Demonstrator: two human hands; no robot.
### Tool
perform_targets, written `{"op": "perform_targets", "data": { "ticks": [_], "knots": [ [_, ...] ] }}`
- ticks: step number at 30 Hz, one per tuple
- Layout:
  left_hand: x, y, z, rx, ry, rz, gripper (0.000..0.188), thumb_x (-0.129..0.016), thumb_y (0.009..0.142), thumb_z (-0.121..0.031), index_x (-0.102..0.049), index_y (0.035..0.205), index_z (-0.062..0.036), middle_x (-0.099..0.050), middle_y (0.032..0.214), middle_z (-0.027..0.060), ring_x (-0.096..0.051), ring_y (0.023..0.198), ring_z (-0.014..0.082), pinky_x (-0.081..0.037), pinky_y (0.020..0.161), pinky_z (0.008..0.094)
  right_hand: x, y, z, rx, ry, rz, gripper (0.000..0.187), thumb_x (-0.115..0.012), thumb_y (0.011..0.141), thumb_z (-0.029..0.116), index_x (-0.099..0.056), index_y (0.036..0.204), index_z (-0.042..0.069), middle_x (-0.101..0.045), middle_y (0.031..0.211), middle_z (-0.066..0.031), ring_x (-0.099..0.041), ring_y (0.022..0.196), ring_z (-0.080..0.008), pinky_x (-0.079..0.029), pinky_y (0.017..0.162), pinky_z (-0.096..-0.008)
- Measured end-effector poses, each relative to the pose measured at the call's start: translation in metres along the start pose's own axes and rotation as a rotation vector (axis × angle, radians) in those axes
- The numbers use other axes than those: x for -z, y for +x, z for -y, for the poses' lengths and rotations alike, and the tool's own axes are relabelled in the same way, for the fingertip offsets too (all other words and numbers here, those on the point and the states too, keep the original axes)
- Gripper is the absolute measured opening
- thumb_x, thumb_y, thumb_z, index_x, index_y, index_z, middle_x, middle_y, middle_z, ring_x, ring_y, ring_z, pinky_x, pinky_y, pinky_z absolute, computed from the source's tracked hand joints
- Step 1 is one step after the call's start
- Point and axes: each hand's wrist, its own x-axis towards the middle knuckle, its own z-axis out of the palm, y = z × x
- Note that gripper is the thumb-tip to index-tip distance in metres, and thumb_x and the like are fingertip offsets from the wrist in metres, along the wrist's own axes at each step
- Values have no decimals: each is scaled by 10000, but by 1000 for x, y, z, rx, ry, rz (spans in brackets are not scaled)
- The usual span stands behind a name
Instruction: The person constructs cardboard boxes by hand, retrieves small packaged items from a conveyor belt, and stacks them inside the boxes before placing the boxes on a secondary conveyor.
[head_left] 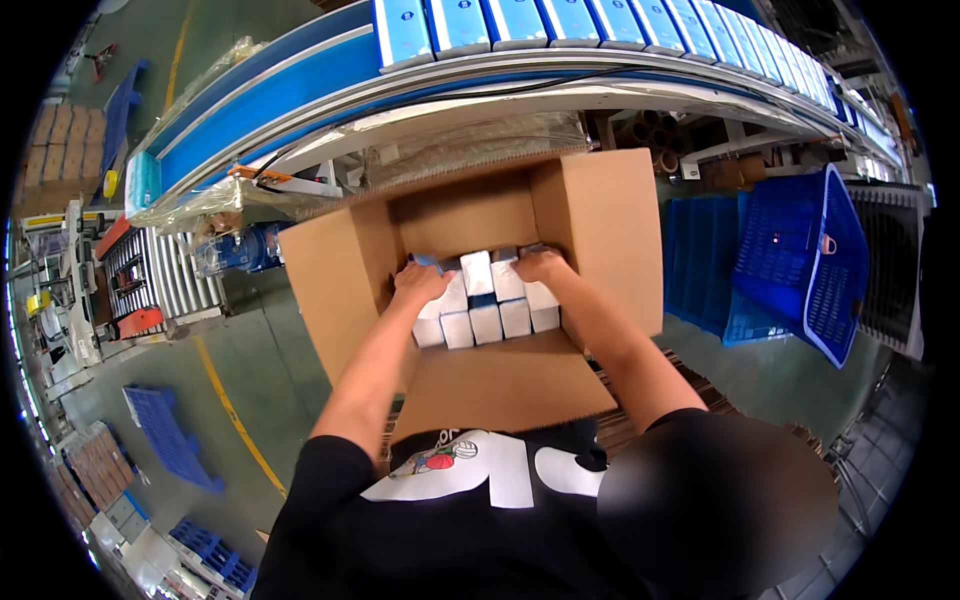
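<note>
An open cardboard carton [612, 235] stands in front of me with its flaps folded outward. Inside it, white-ended packs with blue sides lie in two rows. The lower row [487, 323] rests against the near wall, and an upper row [477, 274] lies beyond it. My left hand [424, 281] is closed round the left end of the upper row, its fingertips partly hidden. At the right end, my right hand [540, 266] grips the same row, fingers curled over the far side. Both forearms reach in over the near flap.
Beyond the carton runs a blue conveyor belt [300, 83] carrying a line of blue-and-white packs [515, 25]. Blue plastic baskets [800, 265] stand to the right. A roller conveyor [165, 270] and a blue pallet [170, 435] are on the left. Flattened cardboard lies under the carton.
</note>
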Motion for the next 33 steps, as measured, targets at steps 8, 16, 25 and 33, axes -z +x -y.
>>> {"op": "perform_targets", "data": {
  "ticks": [8, 16, 25, 33],
  "knots": [
    [-35, 52, 13, -33, -55, 142, 607, -320, 900, -559, -402, 1354, -166, -361, 1421, 69, -322, 1309, 282, -245, 1079, 384, -8, 44, 1, -39, 147, 18, 652, -458, 806, 608, -435, 1331, 224, -368, 1414, -86, -303, 1323, -292, -238, 1073, -436],
    [-27, 42, 45, -333, -129, -194, 533, -468, 896, -387, -402, 1326, -79, -391, 1366, 183, -380, 1244, 347, -349, 1003, 434, 65, -34, 3, 273, 445, 128, 696, -446, 832, 640, -493, 1293, 120, -438, 1362, -104, -362, 1282, -272, -262, 1073, -364],
    [234, -113, 110, -987, -1282, -72, 458, -445, 940, -332, -433, 1307, -58, -572, 1181, 113, -576, 1024, 196, -480, 787, 318, 318, -116, -22, -163, 138, -1516, 491, -554, 836, 435, -627, 1065, 7, -566, 1111, -217, -497, 1059, -378, -419, 877, -456],
    [332, -46, 119, -586, -1122, -371, 596, -576, 851, -453, -468, 1263, -36, -549, 1189, 106, -529, 1076, 203, -433, 882, 330, 330, -82, 24, -264, 547, -1361, 845, -643, 721, 569, -451, 1154, -131, -545, 1136, -291, -548, 1057, -384, -414, 912, -422]
  ]
}}
